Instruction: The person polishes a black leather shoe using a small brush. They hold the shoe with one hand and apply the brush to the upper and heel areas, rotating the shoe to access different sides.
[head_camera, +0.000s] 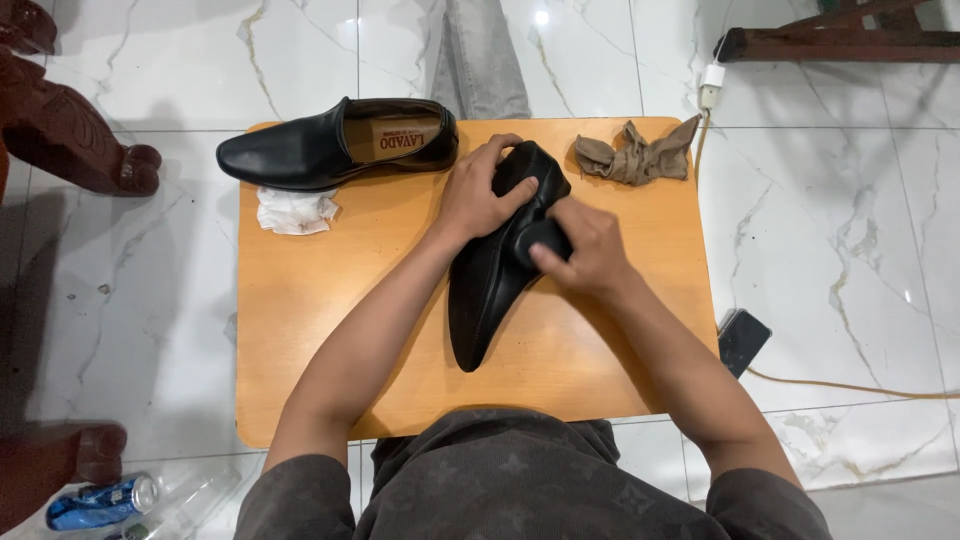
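Note:
A black leather shoe (485, 290) lies on the small wooden table (300, 320), its pointed toe toward me. My left hand (480, 195) grips its heel end from the left. My right hand (580, 245) presses on the upper from the right, fingers closed against the leather. Whether it holds a cloth I cannot tell. The second black shoe (300, 150) rests on its sole at the table's far left, toe to the left.
A crumpled white tissue (295, 210) lies by the second shoe. A brown rag (635, 155) sits at the far right corner. A phone (742, 340) on a cable lies on the marble floor to the right. A can (100, 500) and carved wooden furniture legs (70, 130) are at left.

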